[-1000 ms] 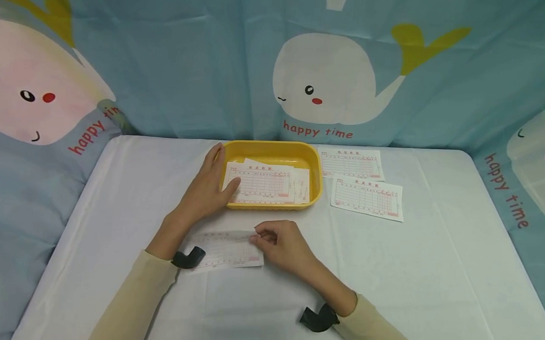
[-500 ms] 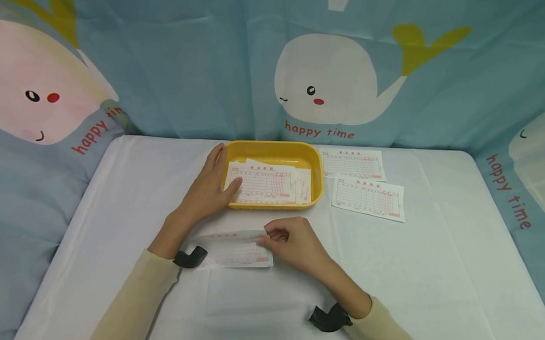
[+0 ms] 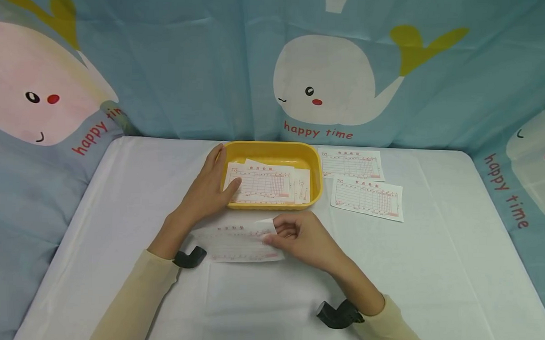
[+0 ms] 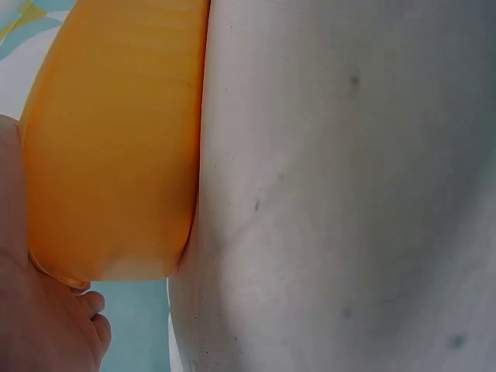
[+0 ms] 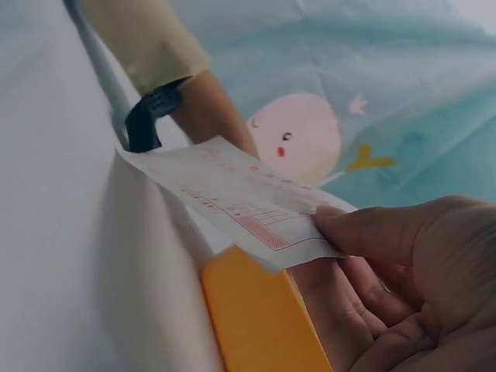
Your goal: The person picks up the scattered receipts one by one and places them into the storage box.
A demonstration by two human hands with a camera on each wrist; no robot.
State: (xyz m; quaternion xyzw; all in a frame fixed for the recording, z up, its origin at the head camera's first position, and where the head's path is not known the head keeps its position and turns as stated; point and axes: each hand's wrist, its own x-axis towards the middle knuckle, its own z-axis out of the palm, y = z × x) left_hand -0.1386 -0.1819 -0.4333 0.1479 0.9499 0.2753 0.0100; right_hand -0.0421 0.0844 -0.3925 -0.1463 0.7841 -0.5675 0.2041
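Note:
My right hand (image 3: 303, 238) pinches the right end of a white paper slip (image 3: 238, 244) with a red printed form on it. In the right wrist view the thumb lies on top of the slip (image 5: 232, 194), and its far part reaches out above the table cloth. My left hand (image 3: 206, 187) holds the left side of a yellow plastic tray (image 3: 273, 149), thumb over the near rim and fingers along the outer wall. Printed slips (image 3: 260, 182) lie overlapping inside the tray. In the left wrist view the tray's side (image 4: 116, 155) fills the left, beside my hand (image 4: 46, 318).
Two more printed slips lie on the white table cloth right of the tray, one at the back (image 3: 351, 164) and one nearer (image 3: 367, 198). A blue curtain (image 3: 190, 77) with whale prints hangs behind the table. A dark wrist mount (image 3: 339, 315) sits at each wrist.
My right hand has moved right and slightly away from me, drawing the pinched slip along and raising its far edge. The left hand and the tray have stayed in place.

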